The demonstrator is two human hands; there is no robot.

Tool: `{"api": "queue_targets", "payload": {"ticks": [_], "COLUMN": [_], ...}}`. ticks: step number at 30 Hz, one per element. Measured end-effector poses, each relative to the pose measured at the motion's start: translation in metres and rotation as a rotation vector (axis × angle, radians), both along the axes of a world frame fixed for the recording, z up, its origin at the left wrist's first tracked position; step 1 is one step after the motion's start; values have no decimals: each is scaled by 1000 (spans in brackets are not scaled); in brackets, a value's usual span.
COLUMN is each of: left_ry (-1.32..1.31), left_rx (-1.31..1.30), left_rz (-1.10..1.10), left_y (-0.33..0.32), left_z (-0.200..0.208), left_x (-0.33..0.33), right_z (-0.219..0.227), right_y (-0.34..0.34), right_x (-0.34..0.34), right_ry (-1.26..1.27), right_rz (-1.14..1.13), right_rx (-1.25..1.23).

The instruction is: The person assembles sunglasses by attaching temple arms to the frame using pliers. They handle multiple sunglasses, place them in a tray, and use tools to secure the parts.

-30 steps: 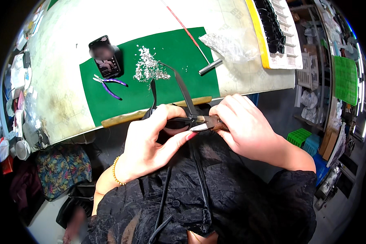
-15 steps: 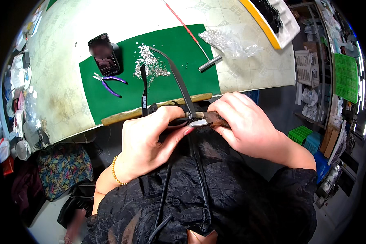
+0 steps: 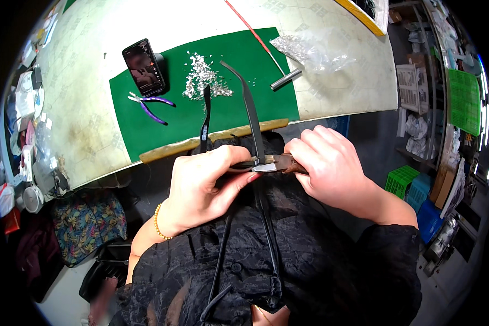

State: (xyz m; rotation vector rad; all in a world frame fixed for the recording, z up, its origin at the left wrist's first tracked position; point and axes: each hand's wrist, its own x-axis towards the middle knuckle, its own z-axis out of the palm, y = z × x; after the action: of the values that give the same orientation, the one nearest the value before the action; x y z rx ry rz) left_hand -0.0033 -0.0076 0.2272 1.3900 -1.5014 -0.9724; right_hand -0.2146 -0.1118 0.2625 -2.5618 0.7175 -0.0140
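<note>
My left hand [image 3: 198,182] is closed on the front of a pair of black eyeglasses, pinched between thumb and forefinger. Their two temples point away from me, the right one [image 3: 251,119] unfolded over the green mat [image 3: 126,120]. My right hand [image 3: 331,163] grips dark, worn pliers [image 3: 280,163], with the handles mostly hidden in the fist. The pliers' jaws meet the glasses at the hinge corner beside my left fingertips; whether they are clamped there I cannot tell. Beyond the temples lies a pile of small silvery pieces [image 3: 201,76].
On the mat are purple-handled pliers [image 3: 156,102] and a propped phone [image 3: 144,68]. A red-handled tool with a metal crossbar [image 3: 286,79] lies by a clear bag [image 3: 326,54]. A yellow-edged tray [image 3: 364,16] stands far right. A yellowish strip [image 3: 217,135] edges the table [image 3: 342,95].
The surroundings have shifted slightly in view. The glasses sit a little farther right, and the pliers' jaws stay at the hinge corner. Both hands keep their holds.
</note>
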Motion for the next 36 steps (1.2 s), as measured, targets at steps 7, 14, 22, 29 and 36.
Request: {"api": "queue_targets", "payload": {"ticks": [7,14,22,29,36], "left_ry": [576,1086,1223,1074,1462], "left_rx": [389,625,728,623,506], "left_rz": [-9,-35,24,324,347], "left_y": [20,27,28,-4,-78], "left_z": [3,4,-1,-25,-42], "left_x": [18,53,77,76,79], "right_z": [1,7,-15,-63,-130], "right_y": [21,48,83,71,3], "right_x": [15,42,54,26,-17], "right_ry": [-30,-34,-243,-342,-441], "right_rz": [-11,-308,-548,-691,-1076], "right_rx": [209,917,1200,1197,1064]}}
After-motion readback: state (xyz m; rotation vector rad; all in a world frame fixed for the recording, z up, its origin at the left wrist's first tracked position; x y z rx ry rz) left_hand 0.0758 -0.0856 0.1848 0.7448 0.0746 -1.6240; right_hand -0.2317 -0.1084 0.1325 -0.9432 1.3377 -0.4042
